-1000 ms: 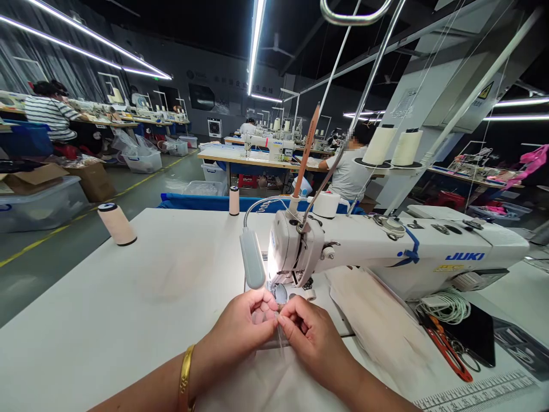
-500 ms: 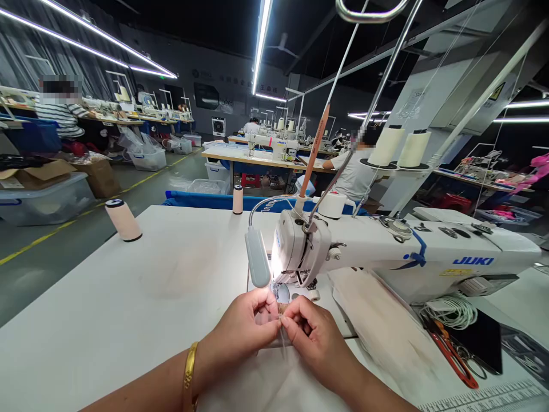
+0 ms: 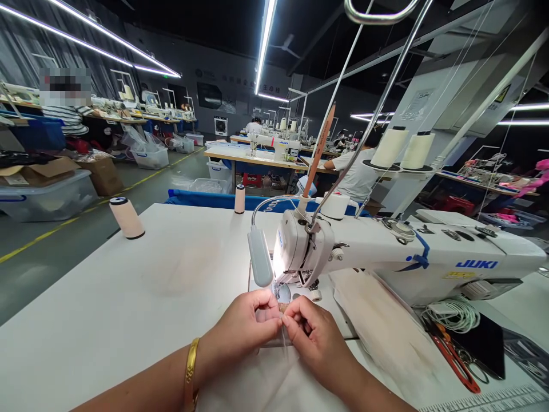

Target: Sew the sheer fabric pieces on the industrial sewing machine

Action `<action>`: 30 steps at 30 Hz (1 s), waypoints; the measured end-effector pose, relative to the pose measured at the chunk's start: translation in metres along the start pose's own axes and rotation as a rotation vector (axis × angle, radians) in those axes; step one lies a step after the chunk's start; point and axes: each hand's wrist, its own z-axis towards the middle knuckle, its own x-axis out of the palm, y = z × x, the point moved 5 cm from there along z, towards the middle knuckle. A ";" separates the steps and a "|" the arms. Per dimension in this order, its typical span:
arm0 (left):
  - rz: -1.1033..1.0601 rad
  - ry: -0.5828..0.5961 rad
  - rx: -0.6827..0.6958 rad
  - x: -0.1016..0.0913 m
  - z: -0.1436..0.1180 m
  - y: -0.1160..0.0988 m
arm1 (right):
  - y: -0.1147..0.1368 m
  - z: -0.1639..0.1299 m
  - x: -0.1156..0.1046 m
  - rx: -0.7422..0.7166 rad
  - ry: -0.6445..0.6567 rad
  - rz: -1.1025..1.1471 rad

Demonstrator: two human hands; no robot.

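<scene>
Head view shows the left hand (image 3: 244,326) and right hand (image 3: 315,337), each grip pinched on a thin clear strip (image 3: 281,335) held taut just before the sewing machine (image 3: 386,252) needle, above the tabletop (image 3: 128,297), apparently for feeding.

sheer pale fabric piece (image 3: 281,335) flat on table; near edge pinched, just before sewing machine needle

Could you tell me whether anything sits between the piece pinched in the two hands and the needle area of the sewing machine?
Nothing visible does. The left hand and right hand pinch a small sheer piece just in front of the needle area. The lamp hangs to its left, off that line.
</scene>
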 end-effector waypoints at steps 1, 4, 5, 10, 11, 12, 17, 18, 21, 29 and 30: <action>0.010 -0.015 0.034 0.000 0.001 0.000 | 0.000 0.000 0.000 0.000 0.000 -0.001; 0.017 -0.027 0.102 0.000 0.002 0.001 | 0.000 0.001 0.001 -0.001 0.001 0.004; 0.015 -0.024 0.094 0.001 0.002 0.002 | 0.000 0.001 0.001 -0.001 0.001 0.006; -0.015 -0.040 0.008 0.001 -0.001 0.000 | 0.000 0.000 0.001 0.007 0.003 0.008; -0.040 -0.034 -0.003 0.002 -0.002 -0.002 | 0.000 0.000 0.001 0.011 0.007 0.009; -0.060 -0.024 -0.014 0.002 -0.002 -0.004 | 0.000 0.000 0.001 0.014 0.010 0.009; -0.079 0.047 -0.098 0.005 -0.002 0.000 | -0.001 0.000 0.002 0.009 0.010 0.001; -0.081 0.048 -0.098 0.005 -0.002 0.001 | -0.001 0.000 0.002 0.009 0.010 0.002; -0.081 0.043 -0.065 0.004 -0.002 0.003 | -0.001 -0.001 0.001 0.011 0.008 0.004; -0.052 -0.007 0.025 0.002 0.000 0.004 | -0.002 -0.002 0.002 0.016 0.006 0.023; -0.070 -0.001 0.007 0.003 -0.001 0.005 | -0.002 -0.002 0.002 0.018 0.006 0.022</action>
